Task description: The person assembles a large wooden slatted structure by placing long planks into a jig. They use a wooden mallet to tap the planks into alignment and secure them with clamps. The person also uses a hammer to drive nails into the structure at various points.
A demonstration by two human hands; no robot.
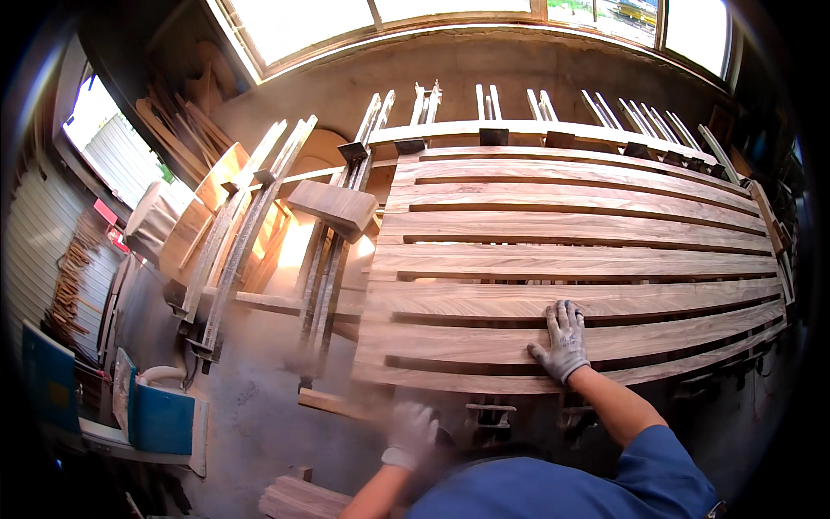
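Observation:
A large panel of pale brown wooden slats, with long gaps between them, lies across a row of metal bar clamps. My right hand, in a dirty grey-white glove, rests flat on the slats near the panel's front edge, its fingers stretched out. Lower and to the left, my gloved left hand is smeared by motion, apart from the panel, so its fingers cannot be read. Something dark shows beside it, too blurred to name. A thick wooden block sits on the clamp bars left of the panel.
Long clamp bars slope down at the left. Behind the panel runs a pale rail with more bars. Stacked boards lie at the bottom, below my left hand. A blue and white machine stands at the lower left.

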